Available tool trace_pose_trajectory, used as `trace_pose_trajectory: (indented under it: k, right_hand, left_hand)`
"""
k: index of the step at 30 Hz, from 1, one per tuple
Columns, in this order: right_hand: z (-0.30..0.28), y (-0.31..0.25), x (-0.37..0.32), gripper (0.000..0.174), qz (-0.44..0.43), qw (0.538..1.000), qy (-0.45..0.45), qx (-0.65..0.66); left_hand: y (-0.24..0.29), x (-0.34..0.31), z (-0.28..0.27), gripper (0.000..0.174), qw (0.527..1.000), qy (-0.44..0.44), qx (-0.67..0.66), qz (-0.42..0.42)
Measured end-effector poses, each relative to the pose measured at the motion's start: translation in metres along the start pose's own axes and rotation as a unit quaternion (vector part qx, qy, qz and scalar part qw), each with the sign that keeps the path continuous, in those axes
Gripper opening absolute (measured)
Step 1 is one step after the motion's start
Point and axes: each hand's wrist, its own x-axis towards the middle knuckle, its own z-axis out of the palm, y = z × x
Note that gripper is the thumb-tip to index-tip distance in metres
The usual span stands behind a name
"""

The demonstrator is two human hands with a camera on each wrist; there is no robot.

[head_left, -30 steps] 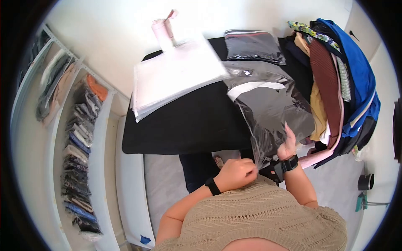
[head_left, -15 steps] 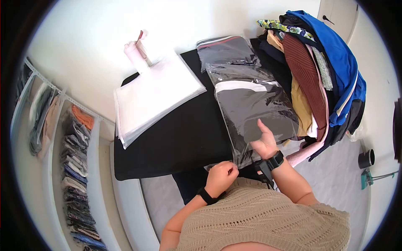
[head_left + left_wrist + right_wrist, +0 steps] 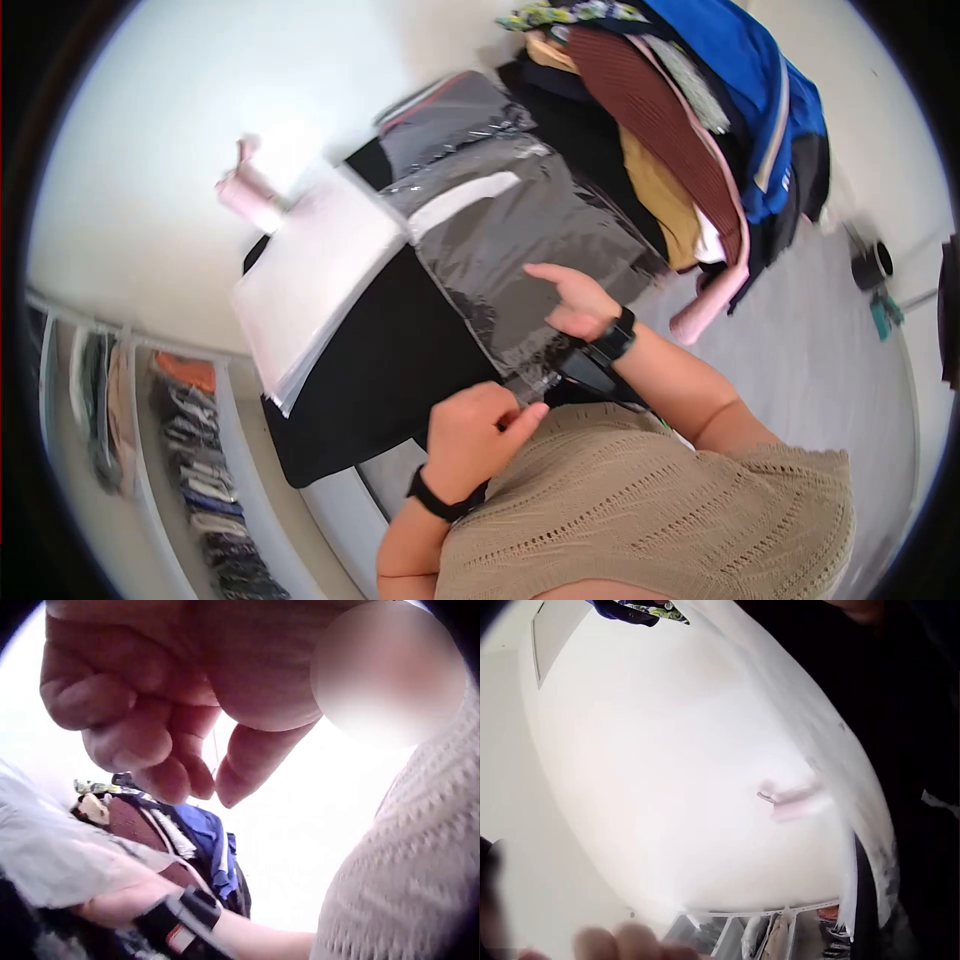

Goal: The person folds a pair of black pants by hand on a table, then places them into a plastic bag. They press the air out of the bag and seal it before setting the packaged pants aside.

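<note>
A clear plastic garment bag (image 3: 560, 220) with a folded dark grey garment inside lies on the black table. A white band crosses its far end. My right hand (image 3: 582, 302) lies over its near right part, thumb stretched out. In the left wrist view translucent plastic covers part of that hand's fingers. My left hand (image 3: 478, 435) is just off the bag's near end, by the crumpled clear flap (image 3: 530, 388). Its fingers are curled, thumb tip against fingertip in the left wrist view (image 3: 214, 791). A faint thin strip (image 3: 215, 742) shows at that pinch.
A stack of clear bags (image 3: 325, 265) lies at the table's left, beside a pink bottle (image 3: 252, 198). Another bagged garment (image 3: 455, 120) lies at the back. A heap of clothes (image 3: 690, 130) rises at the right. Shelves (image 3: 150, 340) of packed garments stand at the left.
The head view has turned, so the table appears tilted and shifted left. My left hand has come away from the bag's near end. The right hand stays over the bag, thumb out.
</note>
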Motion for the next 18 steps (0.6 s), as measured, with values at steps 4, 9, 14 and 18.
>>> trace_pose_trajectory:
  k: [4,9,14,18]
  right_hand:
    - [0.003,0.006,-0.003,0.017,-0.039,0.998,-0.021,0.039]
    - [-0.02,0.012,-0.013,0.017,-0.154,0.971,-0.179,-0.034]
    - [-0.038,0.002,-0.014,0.019,-0.391,0.827,-0.238,-0.327]
    - [-0.052,-0.002,0.006,0.015,-0.423,0.633,-0.07,-0.645]
  left_hand:
    - [0.042,0.051,-0.008,0.025,0.992,-0.009,0.099,0.073]
    - [0.04,0.106,0.053,0.032,0.948,0.026,0.304,0.094]
    - [0.047,0.13,0.077,0.028,0.901,0.033,0.431,0.045]
    - [0.038,0.137,0.084,0.025,0.867,0.024,0.494,0.06]
